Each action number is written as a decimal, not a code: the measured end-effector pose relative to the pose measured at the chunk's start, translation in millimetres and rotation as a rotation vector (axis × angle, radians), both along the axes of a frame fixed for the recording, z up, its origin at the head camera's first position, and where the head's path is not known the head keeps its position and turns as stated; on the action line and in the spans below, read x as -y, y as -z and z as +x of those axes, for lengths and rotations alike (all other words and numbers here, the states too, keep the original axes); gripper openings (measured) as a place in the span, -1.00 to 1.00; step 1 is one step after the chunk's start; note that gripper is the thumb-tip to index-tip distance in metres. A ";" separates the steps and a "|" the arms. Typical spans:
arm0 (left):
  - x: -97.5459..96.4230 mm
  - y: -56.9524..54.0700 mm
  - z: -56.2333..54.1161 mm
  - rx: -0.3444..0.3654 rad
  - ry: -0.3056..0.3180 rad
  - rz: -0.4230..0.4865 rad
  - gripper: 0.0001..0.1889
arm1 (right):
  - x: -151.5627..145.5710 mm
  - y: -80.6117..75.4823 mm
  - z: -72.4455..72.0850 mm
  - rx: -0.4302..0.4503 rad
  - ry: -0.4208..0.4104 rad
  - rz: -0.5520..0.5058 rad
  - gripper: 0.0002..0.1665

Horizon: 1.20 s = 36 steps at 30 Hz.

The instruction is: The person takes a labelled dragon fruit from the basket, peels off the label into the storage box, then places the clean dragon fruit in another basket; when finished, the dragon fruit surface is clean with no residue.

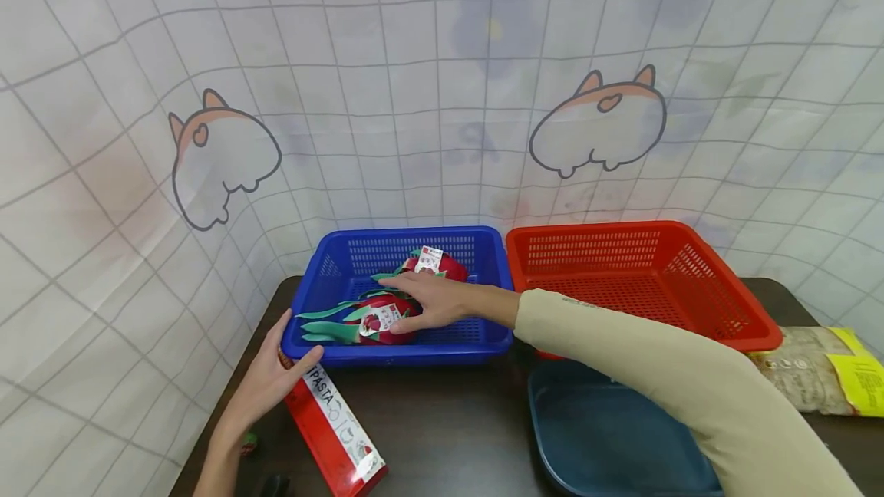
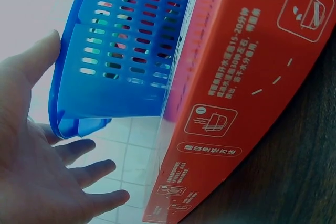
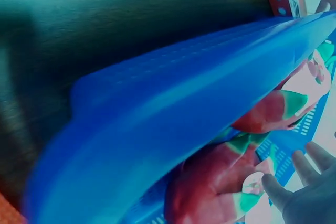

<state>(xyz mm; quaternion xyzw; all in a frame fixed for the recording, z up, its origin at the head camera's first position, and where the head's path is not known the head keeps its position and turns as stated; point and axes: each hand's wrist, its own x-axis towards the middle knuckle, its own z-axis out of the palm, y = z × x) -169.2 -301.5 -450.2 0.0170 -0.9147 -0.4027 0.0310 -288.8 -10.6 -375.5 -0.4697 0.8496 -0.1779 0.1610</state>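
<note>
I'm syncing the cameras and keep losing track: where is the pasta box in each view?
Head: the pasta box is at lower left of centre.
Left wrist: large, slanting from top right to bottom centre.
Right wrist: partly visible at top right.
Shared landmark: the blue basket.

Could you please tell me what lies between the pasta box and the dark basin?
In the head view, only bare dark tabletop lies between the pasta box and the basin.

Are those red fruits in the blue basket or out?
In: the head view shows the red fruits inside the blue basket's walls.
</note>
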 end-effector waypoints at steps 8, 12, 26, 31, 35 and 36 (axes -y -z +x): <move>-1.6 -1.7 -0.5 0.015 -0.003 0.019 0.06 | 16.6 6.3 -7.6 0.045 -0.021 0.028 0.01; -1.4 -1.2 0.6 0.014 -0.001 0.016 0.05 | 24.0 10.2 -11.5 0.076 -0.033 0.039 0.02; -0.7 -0.8 -1.2 0.018 -0.014 0.032 0.03 | 50.5 14.1 -26.2 0.086 -0.067 0.153 -0.04; -1.3 1.6 -0.8 0.022 -0.013 0.040 0.04 | 54.1 13.3 -34.9 0.141 -0.069 0.239 -0.06; -1.7 0.6 -0.9 0.024 -0.014 0.045 0.04 | 53.4 15.1 -41.7 0.165 -0.078 0.271 -0.01; -1.7 0.3 -1.0 0.024 -0.015 0.047 0.04 | 52.9 15.3 -42.8 0.166 -0.078 0.275 0.02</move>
